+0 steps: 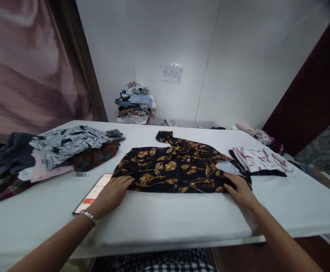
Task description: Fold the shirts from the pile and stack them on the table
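Black shirt [179,166] with gold leaves lies mid-frame; my left hand [112,194] and right hand [240,190] rest flat, open, on its lower corners.

Head-worn view, facing forward and down, close over white table [182,219]

The room was dim and evenly lit, with soft light from above and faint shadows on the flat white cloth-covered bench [182,215]. Wide-angle distortion bent the edges; the corners darkened, and detail was soft throughout.
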Demonstrator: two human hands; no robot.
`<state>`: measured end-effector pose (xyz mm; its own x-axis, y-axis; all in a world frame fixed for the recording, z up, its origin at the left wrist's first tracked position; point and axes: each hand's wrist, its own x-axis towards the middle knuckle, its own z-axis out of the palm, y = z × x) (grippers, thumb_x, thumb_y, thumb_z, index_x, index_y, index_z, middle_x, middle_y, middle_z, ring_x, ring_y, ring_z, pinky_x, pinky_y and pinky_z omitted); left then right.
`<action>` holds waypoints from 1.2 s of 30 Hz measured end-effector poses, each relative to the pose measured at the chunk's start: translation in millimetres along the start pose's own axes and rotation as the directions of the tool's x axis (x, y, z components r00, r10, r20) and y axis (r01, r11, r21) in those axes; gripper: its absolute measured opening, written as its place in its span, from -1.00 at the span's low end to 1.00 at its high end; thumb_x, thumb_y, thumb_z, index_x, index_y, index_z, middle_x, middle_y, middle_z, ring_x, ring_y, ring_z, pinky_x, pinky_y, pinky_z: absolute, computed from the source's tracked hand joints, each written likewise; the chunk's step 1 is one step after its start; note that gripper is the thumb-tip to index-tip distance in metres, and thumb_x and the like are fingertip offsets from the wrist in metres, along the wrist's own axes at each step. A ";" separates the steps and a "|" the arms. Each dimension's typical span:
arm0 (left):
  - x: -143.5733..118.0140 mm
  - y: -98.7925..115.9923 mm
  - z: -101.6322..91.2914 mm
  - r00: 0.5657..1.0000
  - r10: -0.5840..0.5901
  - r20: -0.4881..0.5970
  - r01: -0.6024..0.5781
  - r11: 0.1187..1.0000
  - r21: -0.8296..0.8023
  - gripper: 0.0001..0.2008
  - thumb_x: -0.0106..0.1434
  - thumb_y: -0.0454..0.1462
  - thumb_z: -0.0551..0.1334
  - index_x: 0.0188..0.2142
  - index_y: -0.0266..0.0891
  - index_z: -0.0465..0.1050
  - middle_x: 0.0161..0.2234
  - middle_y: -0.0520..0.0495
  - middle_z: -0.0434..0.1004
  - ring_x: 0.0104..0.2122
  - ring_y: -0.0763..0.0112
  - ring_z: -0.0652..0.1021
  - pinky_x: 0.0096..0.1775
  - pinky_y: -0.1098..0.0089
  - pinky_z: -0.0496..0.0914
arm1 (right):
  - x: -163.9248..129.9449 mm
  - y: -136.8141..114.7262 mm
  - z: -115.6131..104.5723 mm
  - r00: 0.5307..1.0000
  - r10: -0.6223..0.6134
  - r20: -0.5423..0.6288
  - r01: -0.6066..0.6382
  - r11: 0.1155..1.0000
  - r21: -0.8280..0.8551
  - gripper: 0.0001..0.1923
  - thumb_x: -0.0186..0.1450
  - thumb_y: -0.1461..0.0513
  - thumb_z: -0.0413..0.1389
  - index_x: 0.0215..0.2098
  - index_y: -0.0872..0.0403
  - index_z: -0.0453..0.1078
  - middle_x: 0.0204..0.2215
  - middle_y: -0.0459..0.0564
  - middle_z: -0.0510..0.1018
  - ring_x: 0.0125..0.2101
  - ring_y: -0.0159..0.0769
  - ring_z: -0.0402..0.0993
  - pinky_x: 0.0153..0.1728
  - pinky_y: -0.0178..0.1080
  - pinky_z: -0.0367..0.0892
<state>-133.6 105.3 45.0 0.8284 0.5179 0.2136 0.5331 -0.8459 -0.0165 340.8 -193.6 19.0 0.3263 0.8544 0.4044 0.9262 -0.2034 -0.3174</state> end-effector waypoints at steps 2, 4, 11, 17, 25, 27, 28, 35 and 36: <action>7.7 -0.2 4.2 0.999 -0.034 0.025 0.033 0.999 0.012 -0.50 0.16 -0.48 -0.01 0.06 -0.26 0.41 0.05 -0.22 0.47 0.03 0.16 0.47 0.05 0.13 0.34 | -5.5 -6.5 5.9 0.990 -0.082 0.112 0.084 0.996 -0.010 -0.53 0.25 0.07 0.06 0.09 0.01 0.38 0.11 0.11 0.43 0.12 -0.03 0.31 0.13 0.07 0.19; 16.7 1.8 5.5 0.998 -0.048 0.043 0.047 0.998 0.029 -0.52 0.18 -0.48 -0.02 0.05 -0.28 0.42 0.03 -0.23 0.49 0.00 0.16 0.48 0.01 0.16 0.36 | -6.3 -4.7 11.0 0.983 -0.118 0.140 0.122 0.992 -0.024 -0.57 0.25 0.09 0.05 0.06 0.02 0.42 0.10 0.13 0.43 0.11 -0.02 0.33 0.12 0.08 0.22; 16.7 15.6 -16.7 0.998 -0.063 -0.020 0.063 0.998 0.021 -0.68 0.21 -0.46 0.02 -0.17 -0.22 0.49 -0.21 -0.18 0.54 -0.16 0.20 0.51 -0.14 0.22 0.40 | 5.8 3.6 6.5 0.992 -0.104 0.074 0.103 0.995 0.014 -0.67 0.30 0.21 -0.12 -0.20 0.07 0.48 -0.17 0.14 0.58 -0.15 -0.09 0.52 -0.09 0.01 0.42; -24.5 15.9 -10.2 0.998 -0.055 0.044 0.058 0.996 -0.070 -0.62 0.22 -0.46 -0.01 -0.13 -0.18 0.50 -0.18 -0.14 0.56 -0.18 0.23 0.52 -0.13 0.20 0.42 | -22.6 5.6 2.4 0.992 -0.018 0.129 0.006 0.996 0.093 -0.71 0.29 0.18 -0.07 -0.15 0.03 0.44 -0.11 0.13 0.56 -0.07 -0.07 0.48 0.00 -0.01 0.37; -14.4 12.5 -35.8 0.978 -0.155 0.141 0.191 0.934 -0.302 -0.56 0.19 -0.07 0.18 0.06 -0.06 0.42 0.03 -0.06 0.51 -0.02 0.19 0.51 0.04 0.22 0.38 | 13.7 -6.4 -11.8 0.973 0.137 0.183 -0.163 0.978 0.134 -0.65 0.19 0.15 0.00 -0.12 -0.01 0.50 -0.10 0.03 0.59 -0.08 -0.08 0.50 0.00 -0.06 0.38; 10.1 8.1 -42.8 0.975 -0.174 0.139 0.210 0.922 -0.324 -0.57 0.25 0.02 0.09 0.02 -0.05 0.44 0.02 -0.03 0.52 -0.03 0.21 0.51 0.01 0.26 0.38 | 44.3 -18.7 -10.6 0.976 0.145 0.162 -0.170 0.973 0.155 -0.67 0.22 0.13 0.00 -0.16 -0.02 0.51 -0.14 0.00 0.61 -0.12 -0.11 0.53 -0.05 -0.10 0.40; 25.2 5.4 -43.2 0.975 -0.179 0.133 0.213 0.925 -0.314 -0.58 0.27 0.02 0.05 0.00 -0.06 0.45 0.02 -0.03 0.52 -0.02 0.22 0.51 0.01 0.27 0.38 | 62.8 -25.2 -6.9 0.979 0.135 0.156 -0.160 0.973 0.168 -0.69 0.22 0.12 0.00 -0.18 -0.02 0.52 -0.16 -0.01 0.62 -0.13 -0.12 0.53 -0.07 -0.12 0.40; 128.2 -12.2 -6.5 0.968 -0.113 0.225 0.138 0.986 -0.095 -0.55 0.18 -0.09 0.20 0.04 -0.19 0.41 0.08 -0.22 0.41 0.03 0.08 0.44 0.02 0.19 0.33 | 211.7 -69.5 57.9 0.971 0.140 0.195 -0.158 0.984 0.081 -0.75 0.27 0.21 0.00 -0.24 0.03 0.53 -0.18 -0.01 0.61 -0.14 -0.22 0.51 -0.05 -0.23 0.32; 136.7 -14.1 -1.0 0.965 -0.097 0.245 0.119 0.990 -0.079 -0.58 0.17 -0.11 0.21 0.00 -0.20 0.43 0.03 -0.22 0.45 0.00 0.09 0.45 -0.01 0.21 0.33 | 229.4 -74.9 68.2 0.967 0.149 0.206 -0.165 0.984 0.061 -0.75 0.28 0.20 0.01 -0.22 0.03 0.53 -0.18 -0.01 0.61 -0.15 -0.22 0.51 -0.06 -0.24 0.32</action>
<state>-28.0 188.0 75.3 0.7898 0.6126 -0.0317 0.6128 -0.7856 0.0861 333.4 50.3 77.1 0.4149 0.8944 0.1670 0.8463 -0.3120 -0.4317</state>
